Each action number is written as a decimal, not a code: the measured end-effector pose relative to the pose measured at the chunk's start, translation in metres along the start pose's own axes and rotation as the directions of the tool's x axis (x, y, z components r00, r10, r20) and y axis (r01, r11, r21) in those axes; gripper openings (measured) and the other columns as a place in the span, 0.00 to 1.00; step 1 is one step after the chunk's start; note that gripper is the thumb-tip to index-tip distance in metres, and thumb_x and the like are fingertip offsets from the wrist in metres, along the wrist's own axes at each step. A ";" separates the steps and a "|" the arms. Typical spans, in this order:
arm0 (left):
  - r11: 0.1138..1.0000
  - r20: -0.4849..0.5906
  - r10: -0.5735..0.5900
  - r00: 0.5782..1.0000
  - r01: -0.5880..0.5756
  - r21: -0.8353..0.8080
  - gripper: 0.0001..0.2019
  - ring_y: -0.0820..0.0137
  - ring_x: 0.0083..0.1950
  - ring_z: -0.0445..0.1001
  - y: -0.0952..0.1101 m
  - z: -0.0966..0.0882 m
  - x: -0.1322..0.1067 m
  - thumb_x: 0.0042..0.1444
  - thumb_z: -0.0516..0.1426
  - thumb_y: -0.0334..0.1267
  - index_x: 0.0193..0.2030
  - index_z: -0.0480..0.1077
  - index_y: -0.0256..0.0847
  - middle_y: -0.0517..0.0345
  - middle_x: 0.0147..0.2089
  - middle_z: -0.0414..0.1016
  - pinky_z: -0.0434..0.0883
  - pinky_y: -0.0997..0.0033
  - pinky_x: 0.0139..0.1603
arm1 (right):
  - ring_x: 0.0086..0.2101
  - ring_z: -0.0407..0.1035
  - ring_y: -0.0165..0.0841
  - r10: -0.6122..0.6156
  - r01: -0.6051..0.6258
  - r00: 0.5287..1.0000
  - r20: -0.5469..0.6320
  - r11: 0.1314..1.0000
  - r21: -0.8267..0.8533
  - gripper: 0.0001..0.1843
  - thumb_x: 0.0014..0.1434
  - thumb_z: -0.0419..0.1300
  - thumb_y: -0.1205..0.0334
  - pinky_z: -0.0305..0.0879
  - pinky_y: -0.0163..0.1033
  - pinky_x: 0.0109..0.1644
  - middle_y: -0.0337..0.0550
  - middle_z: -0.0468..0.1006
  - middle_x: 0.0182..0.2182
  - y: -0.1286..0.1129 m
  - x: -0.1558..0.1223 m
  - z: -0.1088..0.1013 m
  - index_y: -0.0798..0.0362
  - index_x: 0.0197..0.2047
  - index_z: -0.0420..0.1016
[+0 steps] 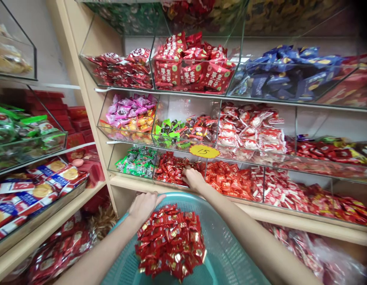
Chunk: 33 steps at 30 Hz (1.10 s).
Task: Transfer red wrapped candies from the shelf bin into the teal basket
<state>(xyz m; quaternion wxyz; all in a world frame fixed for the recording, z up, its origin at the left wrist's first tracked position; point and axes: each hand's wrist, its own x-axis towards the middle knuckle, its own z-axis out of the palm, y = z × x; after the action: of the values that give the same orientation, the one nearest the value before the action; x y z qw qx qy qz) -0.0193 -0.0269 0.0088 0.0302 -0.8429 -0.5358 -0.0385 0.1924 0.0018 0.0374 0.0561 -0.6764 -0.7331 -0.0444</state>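
My left hand [144,206] is closed over the far rim of a teal plastic basket [227,241]. A heap of red-wrapped candies [173,241] with gold glints lies inside that basket. My right hand [194,179] reaches into a clear bottom-row bin that holds dark red wrapped candies [168,166]. Its fingers curl among those candies, and whether any are gripped is hidden. To the right of this hand is a bin of orange-red candies [231,180]; to the left, green-wrapped candies [137,162] fill another bin.
A yellow tag [204,151] marked 15 hangs just above my right hand. Clear bins with purple candies [132,107], red packets [195,71] and blue packets [287,75] rise above. A wooden shelf edge [135,185] runs behind the basket. Blue-and-red packs [43,186] sit on the left shelf.
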 end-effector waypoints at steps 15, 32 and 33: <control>0.998 -0.055 0.045 0.997 -0.043 0.038 0.28 0.53 0.37 0.76 0.006 0.009 0.004 0.61 0.38 0.53 0.38 0.70 0.34 0.42 0.33 0.76 0.70 0.58 0.36 | 0.40 0.70 0.35 0.051 -0.052 0.999 -0.018 0.998 -0.037 0.15 0.62 0.44 0.68 0.60 0.36 0.37 0.51 0.71 0.42 -0.006 0.009 0.008 0.55 0.41 0.71; 0.997 -0.075 0.060 0.995 -0.056 0.051 0.27 0.53 0.36 0.76 0.006 0.010 0.003 0.61 0.37 0.53 0.38 0.70 0.34 0.42 0.32 0.77 0.71 0.58 0.34 | 0.40 0.70 0.36 0.001 -0.003 1.000 -0.022 0.997 -0.072 0.13 0.60 0.46 0.69 0.62 0.35 0.39 0.51 0.73 0.40 -0.008 0.010 0.003 0.55 0.38 0.72; 0.997 -0.072 0.059 0.996 -0.056 0.049 0.28 0.52 0.36 0.76 0.006 0.011 0.004 0.61 0.37 0.53 0.38 0.70 0.34 0.42 0.32 0.77 0.71 0.58 0.34 | 0.40 0.70 0.35 -0.004 0.002 0.999 -0.034 0.998 -0.069 0.13 0.60 0.46 0.70 0.62 0.35 0.39 0.51 0.73 0.41 -0.008 0.010 0.002 0.55 0.39 0.72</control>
<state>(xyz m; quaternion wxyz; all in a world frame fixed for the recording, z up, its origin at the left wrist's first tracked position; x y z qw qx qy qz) -0.0121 -0.0253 -0.0015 0.0708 -0.8550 -0.5107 -0.0559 0.1840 0.0109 0.0366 0.0454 -0.6759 -0.7311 -0.0813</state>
